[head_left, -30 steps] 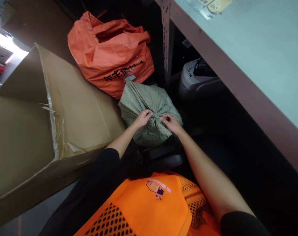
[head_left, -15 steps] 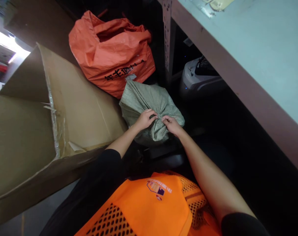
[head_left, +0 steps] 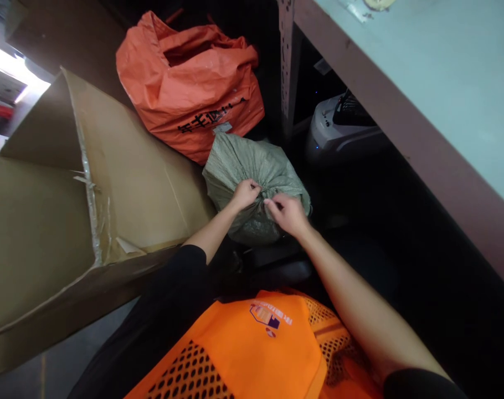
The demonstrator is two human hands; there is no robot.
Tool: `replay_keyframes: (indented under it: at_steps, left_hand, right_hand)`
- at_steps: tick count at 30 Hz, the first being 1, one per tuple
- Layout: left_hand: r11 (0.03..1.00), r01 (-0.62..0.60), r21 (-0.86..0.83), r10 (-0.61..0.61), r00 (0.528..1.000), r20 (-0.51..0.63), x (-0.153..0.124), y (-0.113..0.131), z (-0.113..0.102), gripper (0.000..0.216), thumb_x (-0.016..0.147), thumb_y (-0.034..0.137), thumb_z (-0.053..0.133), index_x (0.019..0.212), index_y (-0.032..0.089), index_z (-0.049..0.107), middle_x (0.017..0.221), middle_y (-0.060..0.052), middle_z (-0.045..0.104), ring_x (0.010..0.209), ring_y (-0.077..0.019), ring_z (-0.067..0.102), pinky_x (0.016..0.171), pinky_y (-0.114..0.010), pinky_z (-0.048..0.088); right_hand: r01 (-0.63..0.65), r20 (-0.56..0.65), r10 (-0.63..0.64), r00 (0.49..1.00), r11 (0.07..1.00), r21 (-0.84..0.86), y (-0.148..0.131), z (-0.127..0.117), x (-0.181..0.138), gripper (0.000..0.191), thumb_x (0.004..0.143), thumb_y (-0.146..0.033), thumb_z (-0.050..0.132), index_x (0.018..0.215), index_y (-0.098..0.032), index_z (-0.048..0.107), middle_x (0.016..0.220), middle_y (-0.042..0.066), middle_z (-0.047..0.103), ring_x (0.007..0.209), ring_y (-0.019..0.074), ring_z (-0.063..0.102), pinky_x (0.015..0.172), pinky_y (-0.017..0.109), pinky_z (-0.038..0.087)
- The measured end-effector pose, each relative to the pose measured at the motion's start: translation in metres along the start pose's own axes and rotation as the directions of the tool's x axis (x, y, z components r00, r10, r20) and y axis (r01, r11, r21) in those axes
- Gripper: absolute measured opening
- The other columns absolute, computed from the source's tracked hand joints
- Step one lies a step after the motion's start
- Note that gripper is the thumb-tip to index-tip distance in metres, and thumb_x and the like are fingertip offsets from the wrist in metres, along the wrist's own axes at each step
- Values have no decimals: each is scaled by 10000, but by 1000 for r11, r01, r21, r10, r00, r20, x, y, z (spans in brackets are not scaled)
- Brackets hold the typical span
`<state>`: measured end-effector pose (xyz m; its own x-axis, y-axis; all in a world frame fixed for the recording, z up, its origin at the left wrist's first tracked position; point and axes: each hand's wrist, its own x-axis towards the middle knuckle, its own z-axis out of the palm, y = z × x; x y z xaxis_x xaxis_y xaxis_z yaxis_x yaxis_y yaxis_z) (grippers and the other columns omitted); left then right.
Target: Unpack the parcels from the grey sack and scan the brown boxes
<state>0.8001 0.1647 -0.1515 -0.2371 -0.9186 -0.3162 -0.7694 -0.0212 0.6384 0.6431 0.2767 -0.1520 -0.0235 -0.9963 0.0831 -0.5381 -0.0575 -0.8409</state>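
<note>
A grey-green woven sack (head_left: pixel 283 166) stands in front of me, its cloth gathered into tight folds at the top. My left hand (head_left: pixel 247 193) is closed at the left side of that gathered neck, thumb and fingers pinching the cloth. Just to the right, my right hand (head_left: pixel 288 211) is curled shut with thumb against forefinger at the same neck. Its fingers hide most of what they grip. The two hands are close together, a small gap of bunched cloth between them.
Behind the sack lies an orange bag (head_left: pixel 202 77) with black lettering. A large open cardboard box (head_left: pixel 139 172) is at the left. On the right a table (head_left: pixel 443 77) with a metal leg (head_left: pixel 288 72) overhangs a white and grey device (head_left: pixel 330 124).
The loose flap of cloth that hung below the neck no longer shows. My right hand has turned and closed more tightly, and the folds around the neck look more drawn in.
</note>
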Motion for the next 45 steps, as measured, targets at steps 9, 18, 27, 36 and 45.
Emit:
replay_keyframes:
  at_steps: [9, 18, 27, 36, 45]
  left_hand:
    - [999, 11, 40, -14, 998, 66, 5, -6, -3, 152, 884, 233, 621, 901, 133, 735, 721, -21, 681, 658, -158, 639, 700, -259, 504]
    - [997, 1, 79, -6, 998, 59, 1, 0, -2, 160, 862, 223, 608, 868, 134, 741, 733, -41, 690, 705, -176, 649, 713, -268, 493]
    - [993, -50, 106, 39, 994, 101, 2, 1, -2, 160, 838, 188, 589, 760, 128, 716, 654, -28, 657, 699, -165, 623, 689, -243, 477]
    - [969, -184, 167, 177, 983, 55, -17, 6, 0, 110, 923, 165, 595, 933, 141, 702, 841, -83, 707, 809, -212, 650, 800, -303, 484]
    - [966, -209, 153, 204, 978, 49, -12, 3, 11, 125, 949, 181, 563, 850, 161, 637, 817, -53, 670, 797, -188, 617, 774, -281, 456]
  right_hand:
    - [-327, -127, 302, 945, 894, -307, 8, -5, 19, 616, 936, -338, 527, 1467, -27, 499, 1565, 254, 432, 1440, 415, 378, 1134, 554, 374]
    - [-171, 212, 310, 927, 851, -497, -39, 9, 16, 327, 1048, -307, 374, 1175, -171, 642, 1131, 144, 723, 989, 281, 695, 807, 347, 498]
    - [-73, 288, 278, 917, 823, -563, -29, 20, 38, 372, 1008, -124, 355, 1240, -109, 646, 1146, 218, 725, 1084, 292, 689, 829, 335, 483]
    - [94, 370, 116, 922, 859, -503, -11, 1, 27, 302, 999, -254, 472, 1187, -153, 685, 1119, 168, 736, 1021, 287, 678, 829, 344, 451]
    - [119, 334, 69, 940, 852, -510, -1, -1, 8, 266, 1007, -229, 445, 1069, -134, 686, 1043, 160, 724, 1011, 279, 652, 874, 362, 446]
